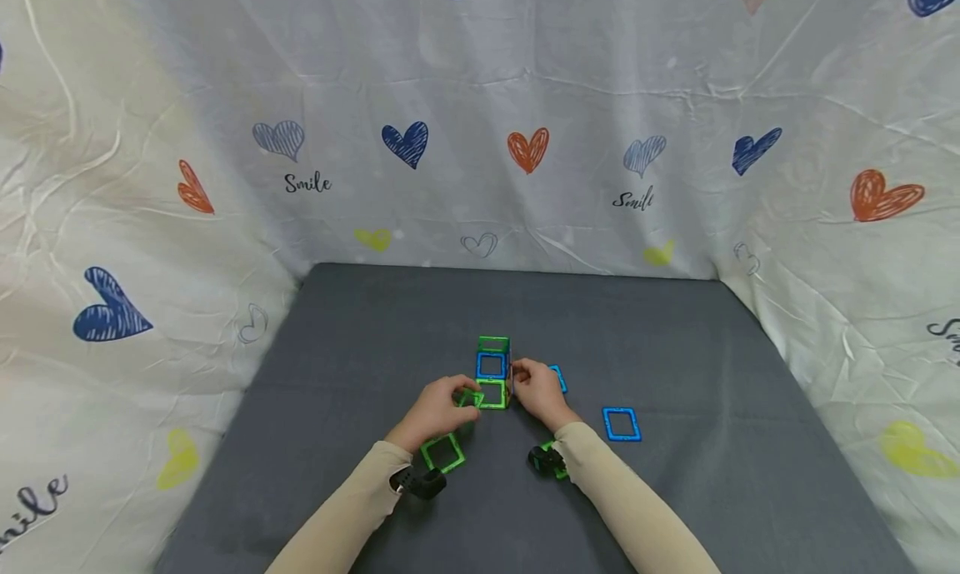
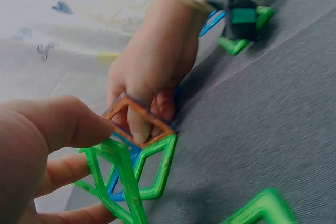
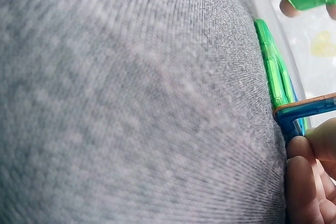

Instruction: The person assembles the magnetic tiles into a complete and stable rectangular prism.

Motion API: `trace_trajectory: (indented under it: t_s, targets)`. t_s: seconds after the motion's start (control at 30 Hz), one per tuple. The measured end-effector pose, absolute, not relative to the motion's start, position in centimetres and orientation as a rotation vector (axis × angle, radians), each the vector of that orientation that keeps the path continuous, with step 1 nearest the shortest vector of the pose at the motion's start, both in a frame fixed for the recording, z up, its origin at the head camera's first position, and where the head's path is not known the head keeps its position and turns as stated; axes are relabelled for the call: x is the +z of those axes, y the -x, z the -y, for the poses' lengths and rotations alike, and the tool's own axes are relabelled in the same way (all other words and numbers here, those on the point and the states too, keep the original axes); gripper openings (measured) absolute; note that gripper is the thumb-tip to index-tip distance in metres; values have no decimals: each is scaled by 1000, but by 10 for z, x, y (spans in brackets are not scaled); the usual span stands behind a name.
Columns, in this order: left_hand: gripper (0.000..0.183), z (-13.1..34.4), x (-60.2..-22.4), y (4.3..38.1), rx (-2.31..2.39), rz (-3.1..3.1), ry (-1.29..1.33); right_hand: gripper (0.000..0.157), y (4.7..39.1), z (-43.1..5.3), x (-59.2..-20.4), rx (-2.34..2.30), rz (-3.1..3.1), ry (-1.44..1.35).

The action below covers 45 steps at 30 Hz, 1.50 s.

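A row of square magnetic tiles lies on the table: a near green tile [image 1: 492, 406], a blue tile [image 1: 491, 354] and a far green tile [image 1: 493, 338]. My left hand [image 1: 435, 409] pinches another green tile [image 2: 128, 182] between thumb and fingers, tilted beside the row's near left corner. On the row's right side, an orange tile [image 2: 152, 115] stands on edge. The curled fingers of my right hand [image 1: 538, 391] grip it low, by the table; in the right wrist view a blue edge [image 3: 307, 111] shows right under its orange one.
A loose green tile [image 1: 459, 446] lies by my left wrist, and another green tile [image 1: 560, 472] is partly hidden under my right wrist camera. To the right are a blue tile [image 1: 625, 438] and a second blue one [image 1: 561, 380] partly behind my right hand. A heart-printed curtain [image 1: 465, 199] borders the grey table.
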<state>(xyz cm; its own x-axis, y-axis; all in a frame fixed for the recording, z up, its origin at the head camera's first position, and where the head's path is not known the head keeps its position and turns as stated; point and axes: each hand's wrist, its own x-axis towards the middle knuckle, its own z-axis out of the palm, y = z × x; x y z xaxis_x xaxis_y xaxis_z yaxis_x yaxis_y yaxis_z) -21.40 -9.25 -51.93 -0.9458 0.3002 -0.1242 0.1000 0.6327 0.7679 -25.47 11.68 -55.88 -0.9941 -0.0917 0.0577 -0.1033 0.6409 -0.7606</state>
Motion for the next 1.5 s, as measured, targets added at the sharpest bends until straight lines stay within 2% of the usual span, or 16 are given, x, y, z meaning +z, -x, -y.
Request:
trace_trajectory:
  t_s: [0.43, 0.9, 1.5]
  targets:
    - [37, 91, -526, 253, 1458, -2470, -3, 24, 255, -117, -562, 1326, 2838, -160]
    - [44, 90, -537, 280, 1588, -2357, 175, 23, 257, -115, -568, 1277, 2816, -186]
    - [44, 82, -537, 285, 1673, -2370, 247, 21, 258, -116, -567, 1243, 2788, -175]
